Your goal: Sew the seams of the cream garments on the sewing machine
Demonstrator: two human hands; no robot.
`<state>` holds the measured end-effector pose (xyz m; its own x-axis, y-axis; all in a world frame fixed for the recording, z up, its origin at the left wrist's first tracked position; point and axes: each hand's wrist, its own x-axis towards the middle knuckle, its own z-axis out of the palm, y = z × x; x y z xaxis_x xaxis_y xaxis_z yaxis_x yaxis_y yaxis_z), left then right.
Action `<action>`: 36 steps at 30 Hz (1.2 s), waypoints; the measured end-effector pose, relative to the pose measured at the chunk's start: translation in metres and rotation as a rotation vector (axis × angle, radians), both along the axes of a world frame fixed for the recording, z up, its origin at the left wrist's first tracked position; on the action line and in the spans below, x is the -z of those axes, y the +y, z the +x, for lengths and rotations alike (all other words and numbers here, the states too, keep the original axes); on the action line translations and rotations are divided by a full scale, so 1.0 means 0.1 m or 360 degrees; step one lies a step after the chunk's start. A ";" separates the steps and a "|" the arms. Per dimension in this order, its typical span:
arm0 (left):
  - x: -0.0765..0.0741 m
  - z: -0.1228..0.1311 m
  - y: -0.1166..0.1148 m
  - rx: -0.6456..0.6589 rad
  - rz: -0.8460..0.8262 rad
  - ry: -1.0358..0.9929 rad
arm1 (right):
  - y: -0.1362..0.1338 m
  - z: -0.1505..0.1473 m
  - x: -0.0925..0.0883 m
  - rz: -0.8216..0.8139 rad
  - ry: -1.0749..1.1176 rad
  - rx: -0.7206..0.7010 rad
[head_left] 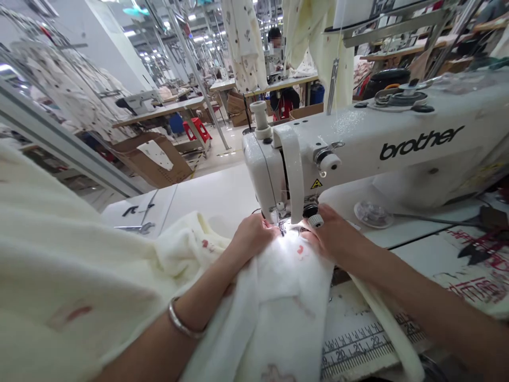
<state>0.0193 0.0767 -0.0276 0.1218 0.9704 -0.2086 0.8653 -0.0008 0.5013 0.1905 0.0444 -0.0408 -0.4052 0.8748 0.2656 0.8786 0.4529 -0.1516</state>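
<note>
A white sewing machine (358, 143) stands in front of me, its lamp lighting the cloth under the needle. Cream printed fabric (294, 297) runs from my lap up to the presser foot. My left hand (254, 233) lies on the fabric just left of the needle, fingers bent down and pressed onto the cloth. On the other side, my right hand (328, 233) holds the fabric edge close to the presser foot, its fingertips partly hidden by the machine's knobs. A narrow cream strip (389, 323) hangs below my right forearm.
A clear dish (373, 213) sits under the machine arm. Dark scissors (483, 246) lie at the right. A measuring scale (366, 345) marks the table's front edge. Metal tools (139, 228) are on the left. A cardboard box (151, 159) and a person (275, 45) are beyond.
</note>
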 end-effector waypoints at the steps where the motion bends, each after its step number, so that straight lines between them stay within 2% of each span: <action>1: 0.00 0.00 0.00 0.0006 -0.0001 0.0003 | -0.11 0.01 -0.03 0.0105 0.0006 -0.0015; 3: -0.01 -0.01 0.01 0.0024 -0.0005 0.0007 | -0.34 0.01 -0.07 0.0312 0.0100 -0.0148; 5: -0.01 -0.01 0.01 0.0043 -0.0008 0.0006 | -0.53 -0.02 -0.05 0.0391 0.0217 -0.0401; 7: -0.03 -0.01 0.01 0.0052 -0.0008 0.0001 | -0.61 -0.06 0.01 0.0311 0.0249 -0.0577; 9: -0.04 0.00 0.00 0.0057 -0.0007 -0.0009 | -0.61 -0.12 0.09 0.0243 0.0175 -0.0640; 13: -0.03 -0.02 0.02 0.0063 -0.0005 -0.0017 | -0.48 -0.16 0.15 0.0091 0.0169 -0.0591; 17: 0.01 -0.05 0.04 0.0084 0.0006 0.0003 | -0.32 0.04 0.02 -0.0028 0.0379 -0.0554; 20: 0.06 -0.01 -0.03 0.0017 0.0046 0.0083 | -0.21 0.29 -0.06 -0.0191 0.0533 -0.0663; 23: 0.09 0.05 -0.12 -0.0085 0.0132 0.0160 | -0.19 0.40 -0.02 -0.0183 0.0349 -0.0772; 26: 0.10 0.03 -0.11 -0.0019 0.0193 0.0168 | -0.33 0.22 0.12 0.0142 0.0309 -0.0607; 29: 0.06 -0.06 0.00 0.0264 0.0208 0.0082 | -0.57 -0.14 0.25 0.0549 0.0392 -0.0357; 30: 0.04 -0.09 0.04 0.0350 0.0213 0.0056 | -0.63 -0.25 0.27 0.0588 0.0400 -0.0279; 33: 0.01 -0.14 0.11 0.0475 0.0240 0.0037 | -0.73 -0.39 0.28 0.0475 0.0538 -0.0225; 36: 0.03 -0.14 0.11 0.0478 0.0271 0.0028 | -0.67 -0.28 0.23 0.0187 0.0688 -0.0364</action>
